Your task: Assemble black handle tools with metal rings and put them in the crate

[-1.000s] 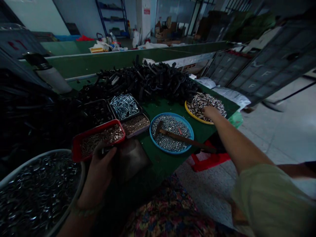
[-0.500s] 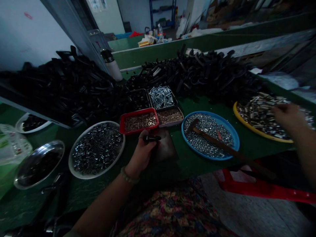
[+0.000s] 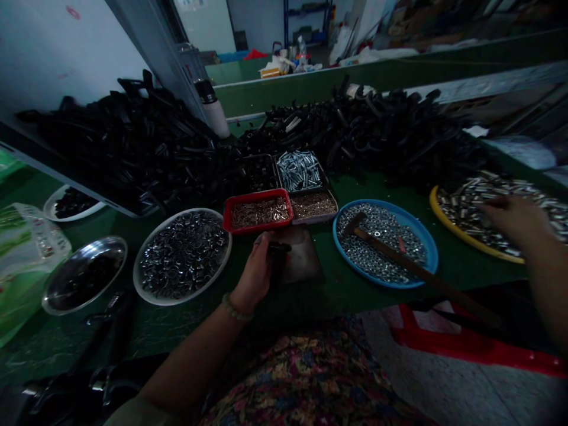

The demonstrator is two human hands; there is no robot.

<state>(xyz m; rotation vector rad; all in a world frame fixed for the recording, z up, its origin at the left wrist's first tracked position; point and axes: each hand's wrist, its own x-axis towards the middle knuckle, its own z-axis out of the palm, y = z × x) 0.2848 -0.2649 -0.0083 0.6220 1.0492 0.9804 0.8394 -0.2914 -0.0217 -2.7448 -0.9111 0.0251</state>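
fingers (image 3: 262, 241) of the left hand (image 3: 254, 275) are curled around a small dark part (image 3: 280, 247), held just above a dull metal plate (image 3: 306, 266) on the green tabletop (image 3: 344, 293); a pale beaded bracelet (image 3: 237, 309) circles the wrist. well apart from it, the right hand (image 3: 515, 219) is bent down over the yellow tray (image 3: 438, 213), fingertips at the heap of metal sleeves (image 3: 461, 192); blur hides whether it grips one, so that cannot be told.

between the two hands stands a blue tray (image 3: 429, 242) of nuts (image 3: 386, 216), a hammer (image 3: 399, 258) laid across it, handle reaching past the tabletop's near edge. just beyond the left hand, a red tray (image 3: 261, 228) of thin pins touches a shallow tray of tiny brownish pieces (image 3: 314, 204), with silvery screws (image 3: 299, 170) in a black tray behind. further left come a round white tray (image 3: 171, 302) of shiny clips and a metal bowl (image 3: 110, 245) with dark bits in it.

black parts (image 3: 386, 130) are heaped along the back, a pale bottle (image 3: 216, 117) upright among them. the room is dim: past a long green ledge (image 3: 248, 100) stands a blue shelf (image 3: 286, 23), and below the tabletop a red stool (image 3: 426, 336) rests on the speckled floor (image 3: 394, 384).
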